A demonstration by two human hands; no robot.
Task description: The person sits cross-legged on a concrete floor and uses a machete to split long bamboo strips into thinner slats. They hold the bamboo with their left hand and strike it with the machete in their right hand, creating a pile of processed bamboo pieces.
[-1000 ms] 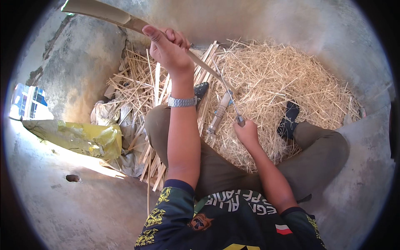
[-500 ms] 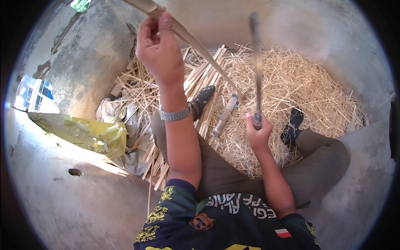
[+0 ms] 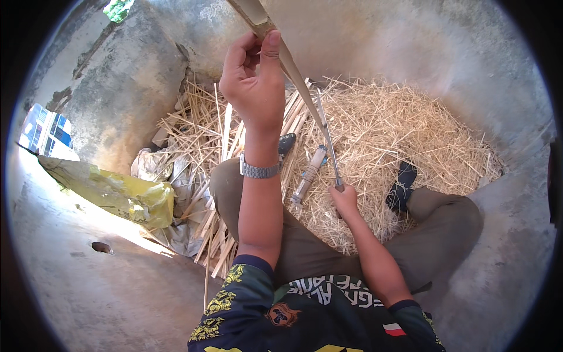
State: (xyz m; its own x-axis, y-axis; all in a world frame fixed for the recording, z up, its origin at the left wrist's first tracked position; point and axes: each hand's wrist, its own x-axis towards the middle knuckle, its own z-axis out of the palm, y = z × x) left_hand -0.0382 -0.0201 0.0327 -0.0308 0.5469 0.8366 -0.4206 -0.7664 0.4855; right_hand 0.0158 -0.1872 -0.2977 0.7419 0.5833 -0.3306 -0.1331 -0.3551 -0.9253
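Grey wall (image 3: 422, 44) on the far side. In front of it, a broad heap of shavings (image 3: 399, 126); to its left, loose sticks (image 3: 229, 117), many pointing far to near. The person (image 3: 316, 320) sits at the near side, legs bent round the heap. Yellow sheet (image 3: 132, 193), crumpled, farther left.

Strip (image 3: 290, 67): long, pale, raised above the sticks and the heap's left edge. Long axis slants from far left, where it runs out of my view, down to the near right. Knife (image 3: 329, 132): narrow blade, pointing far and slightly left. Key relation: the strip's lower end crosses the blade's line at a shallow angle; whether the two touch, I cannot tell.

Left hand (image 3: 253, 82) pinches the strip between thumb and fingers, well up from that lower end. Right hand (image 3: 345, 199) is closed round the knife's handle, nearer the body and to the right. Hands well apart; the right is the closer to the lower end.

Smaller: wrapped tool (image 3: 311, 175) lying on shavings, left of the right hand; watch (image 3: 260, 170) on the left wrist.
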